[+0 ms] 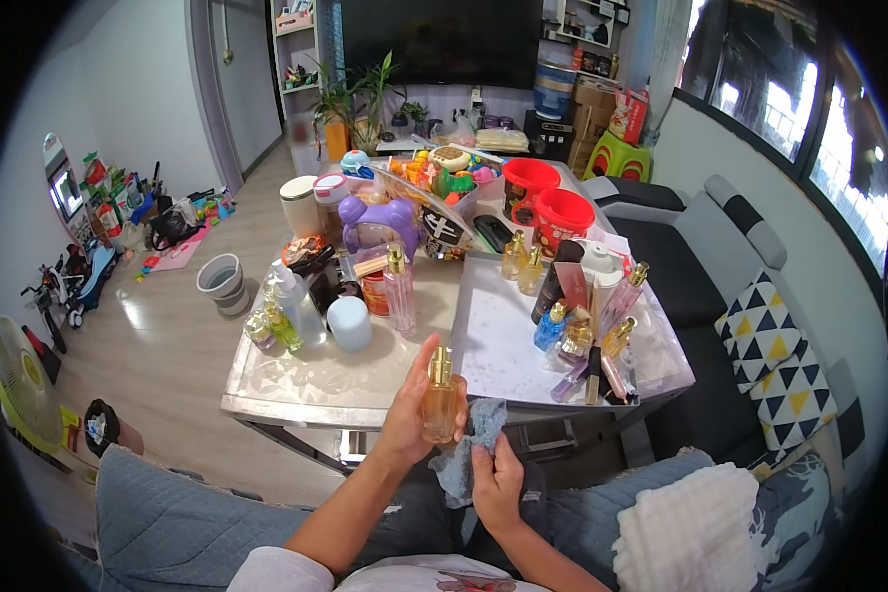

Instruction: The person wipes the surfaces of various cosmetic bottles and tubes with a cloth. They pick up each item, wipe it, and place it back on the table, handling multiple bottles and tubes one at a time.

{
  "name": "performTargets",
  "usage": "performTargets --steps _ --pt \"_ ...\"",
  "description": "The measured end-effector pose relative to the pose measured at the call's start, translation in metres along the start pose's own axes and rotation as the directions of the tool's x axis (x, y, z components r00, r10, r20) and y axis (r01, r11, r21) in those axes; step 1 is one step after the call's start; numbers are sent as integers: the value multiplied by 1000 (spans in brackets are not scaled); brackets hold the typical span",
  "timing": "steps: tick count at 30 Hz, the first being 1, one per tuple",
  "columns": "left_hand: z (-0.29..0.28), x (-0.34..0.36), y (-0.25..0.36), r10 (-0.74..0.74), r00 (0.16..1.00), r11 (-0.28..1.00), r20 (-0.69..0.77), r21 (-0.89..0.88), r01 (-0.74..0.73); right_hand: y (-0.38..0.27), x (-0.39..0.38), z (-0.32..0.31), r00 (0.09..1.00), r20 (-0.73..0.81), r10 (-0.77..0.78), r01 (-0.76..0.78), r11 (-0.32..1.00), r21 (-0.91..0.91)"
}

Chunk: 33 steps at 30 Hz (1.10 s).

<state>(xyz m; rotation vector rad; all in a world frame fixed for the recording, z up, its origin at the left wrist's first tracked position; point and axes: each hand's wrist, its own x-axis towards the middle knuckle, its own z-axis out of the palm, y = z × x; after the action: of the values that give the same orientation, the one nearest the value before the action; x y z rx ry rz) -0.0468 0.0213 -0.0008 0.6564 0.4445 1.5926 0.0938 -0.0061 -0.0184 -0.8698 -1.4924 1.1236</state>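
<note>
My left hand is closed round a perfume bottle of clear glass with amber liquid and a gold sprayer top, upright in front of the table's near edge. In my right hand a grey-blue cloth is pinched; its upper end lies close beside the bottle, and I cannot tell whether they touch. Beyond my hands stands a tall pink perfume bottle with a gold top. On the white tray to the right are several more bottles, among them a blue bottle and a round amber bottle.
The table also bears a clear pump bottle, a pale blue rounded container, a purple bear-shaped thing and red buckets. A sofa runs along the right. A white blanket lies beside me; a grey bucket stands on the floor.
</note>
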Motion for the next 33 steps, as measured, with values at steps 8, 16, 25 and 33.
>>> performTargets --steps 8,16,25,33 --pt "4 1 12 7 998 999 66 -47 -4 5 -3 2 999 38 16 -18 999 31" --pt "2 3 8 59 998 997 11 44 -60 5 -5 -2 998 28 59 -58 998 -23" --pt "-4 4 -1 156 988 935 -12 325 -143 17 -3 6 968 59 242 -246 889 385" --pt "-2 2 -3 224 973 794 57 568 -217 10 2 6 949 74 308 -300 799 522"
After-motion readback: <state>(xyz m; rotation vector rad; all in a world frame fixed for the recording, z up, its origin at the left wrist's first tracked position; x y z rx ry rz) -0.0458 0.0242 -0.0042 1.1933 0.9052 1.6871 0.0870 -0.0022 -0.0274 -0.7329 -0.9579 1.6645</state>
